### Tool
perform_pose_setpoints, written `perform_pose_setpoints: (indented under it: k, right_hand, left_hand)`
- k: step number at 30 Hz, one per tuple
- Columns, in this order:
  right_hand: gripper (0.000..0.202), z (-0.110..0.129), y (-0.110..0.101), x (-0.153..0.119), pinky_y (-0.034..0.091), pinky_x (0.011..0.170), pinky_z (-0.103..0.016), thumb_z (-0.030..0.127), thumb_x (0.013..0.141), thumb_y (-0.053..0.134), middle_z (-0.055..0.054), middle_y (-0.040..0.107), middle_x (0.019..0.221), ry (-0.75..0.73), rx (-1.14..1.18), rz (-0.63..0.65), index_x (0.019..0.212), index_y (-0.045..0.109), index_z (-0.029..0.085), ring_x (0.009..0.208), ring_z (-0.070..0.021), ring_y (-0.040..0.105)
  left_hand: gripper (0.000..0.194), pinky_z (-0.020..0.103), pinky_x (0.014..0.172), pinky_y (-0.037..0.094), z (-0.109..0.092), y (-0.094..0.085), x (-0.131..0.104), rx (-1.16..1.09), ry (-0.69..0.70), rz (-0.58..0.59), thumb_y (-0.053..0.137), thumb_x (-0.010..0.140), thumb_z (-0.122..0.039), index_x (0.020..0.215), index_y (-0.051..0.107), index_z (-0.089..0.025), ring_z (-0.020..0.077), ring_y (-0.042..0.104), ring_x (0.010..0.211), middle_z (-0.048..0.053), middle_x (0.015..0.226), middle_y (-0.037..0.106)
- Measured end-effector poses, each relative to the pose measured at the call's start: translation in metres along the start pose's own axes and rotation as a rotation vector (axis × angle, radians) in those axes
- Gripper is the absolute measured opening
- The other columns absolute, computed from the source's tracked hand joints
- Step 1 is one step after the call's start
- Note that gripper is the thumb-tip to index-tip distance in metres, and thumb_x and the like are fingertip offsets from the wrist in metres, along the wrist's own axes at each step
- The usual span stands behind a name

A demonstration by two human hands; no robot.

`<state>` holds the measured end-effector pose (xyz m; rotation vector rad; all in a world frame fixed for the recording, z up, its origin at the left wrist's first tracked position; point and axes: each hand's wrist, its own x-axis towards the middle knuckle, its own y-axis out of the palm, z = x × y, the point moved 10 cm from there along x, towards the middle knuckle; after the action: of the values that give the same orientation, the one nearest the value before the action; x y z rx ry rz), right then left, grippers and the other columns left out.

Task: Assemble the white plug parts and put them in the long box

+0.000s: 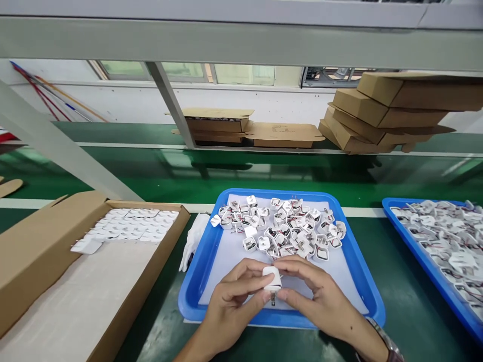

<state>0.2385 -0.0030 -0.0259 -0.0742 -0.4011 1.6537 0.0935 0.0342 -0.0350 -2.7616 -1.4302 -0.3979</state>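
Note:
Over the front of a blue tray (192,281) lined with white paper, my left hand (236,301) grips a small white plug adapter (272,279) between thumb and fingers. Its metal prongs point down toward me. On the other side, my right hand (317,291) has its thumb and fingertips closed on the same adapter. A seam shows across the white body near the prong end. Behind the hands, the tray holds a heap of small white plug housings (281,226), many with open shells and red and black wires showing.
At left lies an open cardboard box (132,301) with rows of white pieces (132,223). A white glove (194,239) lies beside the tray. Another blue tray (422,254) with wired parts stands right. Cardboard boxes (392,108) are stacked behind; a metal post (169,100) rises nearby.

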Motion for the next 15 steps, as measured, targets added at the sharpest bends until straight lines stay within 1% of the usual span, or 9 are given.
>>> perform_pose_setpoints:
  k: [3,5,9,12,15]
  right_hand:
    - [0.044,-0.002,0.0,-0.003,0.059,0.105,-0.048,0.028,0.095,0.072,-0.007,0.067,0.138,-0.001,-0.032,0.006,0.138,0.064,0.037,0.131,-0.0283,0.063]
    - [0.043,-0.004,0.0,-0.004,0.059,0.105,-0.049,0.03,0.096,0.071,-0.006,0.067,0.14,0.022,-0.036,0.02,0.138,0.065,0.039,0.132,-0.0289,0.062]
    - [0.042,-0.008,0.004,-0.005,0.064,0.095,-0.04,0.031,0.098,0.068,-0.003,0.073,0.124,0.078,0.029,0.076,0.139,0.063,0.039,0.112,-0.0241,0.072]
    - [0.043,-0.004,0.005,-0.004,0.064,0.094,-0.038,0.031,0.099,0.068,-0.003,0.071,0.117,0.051,0.075,0.092,0.141,0.062,0.039,0.107,-0.022,0.071]
    - [0.042,0.001,0.005,-0.003,0.064,0.089,-0.037,0.03,0.1,0.066,-0.004,0.069,0.112,0.021,0.046,0.078,0.142,0.061,0.037,0.102,-0.021,0.07]
  left_hand:
    - [0.033,0.029,0.075,0.06,-0.002,-0.003,0.0,0.025,0.024,-0.022,0.075,0.091,-0.015,0.117,0.08,-0.035,0.0224,0.069,0.098,0.01,0.111,0.071]
    - [0.034,0.029,0.077,0.06,-0.001,-0.003,0.0,0.037,0.027,-0.026,0.077,0.09,-0.014,0.116,0.081,-0.035,0.0224,0.07,0.099,0.01,0.11,0.072]
    - [0.035,0.029,0.077,0.06,-0.002,0.0,0.0,0.034,0.036,-0.012,0.077,0.09,-0.014,0.117,0.08,-0.036,0.0219,0.07,0.098,0.009,0.11,0.072]
    - [0.035,0.028,0.076,0.06,-0.004,0.005,-0.001,0.026,0.041,0.009,0.074,0.092,-0.013,0.119,0.08,-0.035,0.022,0.07,0.098,0.009,0.111,0.071]
    - [0.036,0.029,0.077,0.06,-0.007,0.009,-0.001,0.012,0.041,0.036,0.071,0.094,-0.013,0.121,0.079,-0.035,0.0231,0.069,0.101,0.01,0.114,0.068]
